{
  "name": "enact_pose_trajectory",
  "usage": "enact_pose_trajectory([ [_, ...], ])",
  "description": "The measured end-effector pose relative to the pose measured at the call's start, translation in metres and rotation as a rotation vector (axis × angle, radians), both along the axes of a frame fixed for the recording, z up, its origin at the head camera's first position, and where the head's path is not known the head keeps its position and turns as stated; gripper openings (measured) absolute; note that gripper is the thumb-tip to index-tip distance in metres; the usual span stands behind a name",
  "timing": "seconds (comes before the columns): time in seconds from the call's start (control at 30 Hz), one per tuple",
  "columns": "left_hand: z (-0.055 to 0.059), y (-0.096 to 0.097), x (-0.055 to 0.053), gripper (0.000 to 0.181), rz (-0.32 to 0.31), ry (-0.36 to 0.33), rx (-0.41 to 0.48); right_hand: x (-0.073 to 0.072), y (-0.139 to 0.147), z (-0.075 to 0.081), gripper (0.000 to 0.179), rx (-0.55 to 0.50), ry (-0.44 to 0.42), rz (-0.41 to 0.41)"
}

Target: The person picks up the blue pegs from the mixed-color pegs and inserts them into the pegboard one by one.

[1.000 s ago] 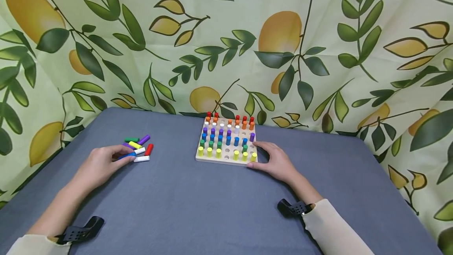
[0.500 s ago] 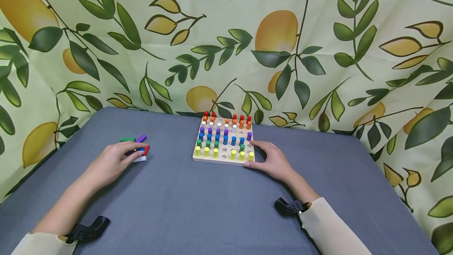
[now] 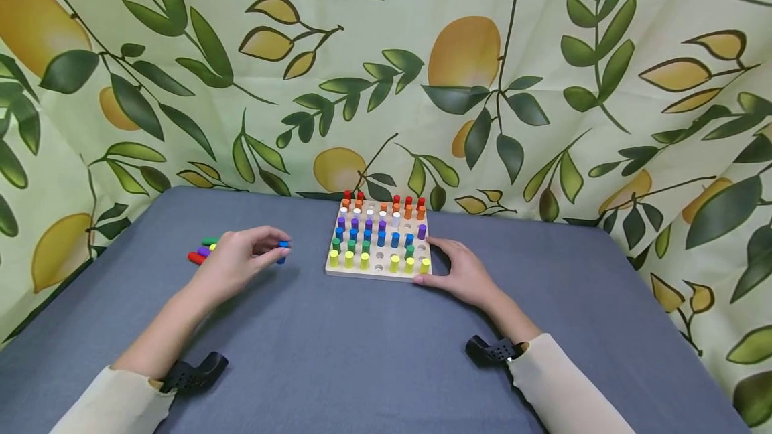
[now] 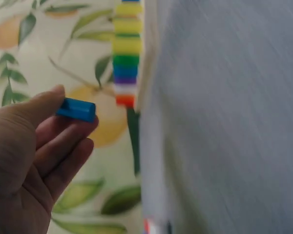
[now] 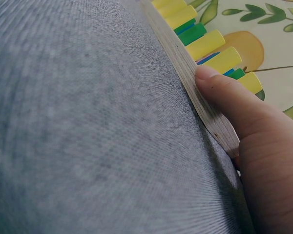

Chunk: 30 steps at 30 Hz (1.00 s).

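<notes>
My left hand [image 3: 238, 258] is raised over the table between the loose pegs and the pegboard, pinching a blue peg [image 3: 282, 257] between thumb and fingers. In the left wrist view, the blue peg [image 4: 78, 109] juts out past the thumb tip, and the other fingers curve below it. The wooden pegboard [image 3: 370, 274] carries rows of red, orange, white, purple, blue, green and yellow pegs, with several bare holes. At its right front corner my right hand [image 3: 461, 272] grips the board, thumb [image 5: 224, 92] on the front edge beside the yellow pegs, index finger along the right side.
Left of my left hand lie loose pegs, among them a red peg [image 3: 196, 258], a purple peg [image 3: 204, 252] and a green peg [image 3: 209, 242]; the hand hides others. Grey cloth [image 3: 338, 353] covers the table. A leaf-and-fruit patterned curtain [image 3: 374, 19] hangs behind it.
My left hand has lifted away from the loose pegs and moved right toward the pegboard, carrying the blue peg. The right hand keeps its grip on the board's corner.
</notes>
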State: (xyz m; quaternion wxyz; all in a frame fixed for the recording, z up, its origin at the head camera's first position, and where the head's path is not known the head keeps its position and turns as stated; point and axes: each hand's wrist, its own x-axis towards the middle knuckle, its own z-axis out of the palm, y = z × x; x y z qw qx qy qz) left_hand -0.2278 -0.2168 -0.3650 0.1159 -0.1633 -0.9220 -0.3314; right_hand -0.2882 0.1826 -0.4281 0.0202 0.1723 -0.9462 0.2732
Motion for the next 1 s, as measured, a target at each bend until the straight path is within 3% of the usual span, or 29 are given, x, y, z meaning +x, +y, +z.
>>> enact_pose_trajectory([
  [0.13, 0.008, 0.024, -0.005, 0.018, -0.031, -0.038, 0.022, -0.002, 0.001, 0.0, 0.092, 0.003, 0.007, 0.008],
  [0.43, 0.019, 0.071, -0.018, 0.02, -0.074, 0.005, 0.064, -0.002, 0.003, -0.002, 0.092, 0.007, 0.013, 0.006],
  [0.63, 0.023, 0.096, -0.022, 0.02, -0.091, -0.018, 0.098, -0.002, 0.003, -0.002, 0.092, 0.007, 0.02, 0.011],
  [1.0, 0.022, 0.142, -0.044, 0.021, -0.111, -0.059, 0.177, -0.003, 0.002, -0.002, 0.096, 0.012, 0.012, 0.01],
])
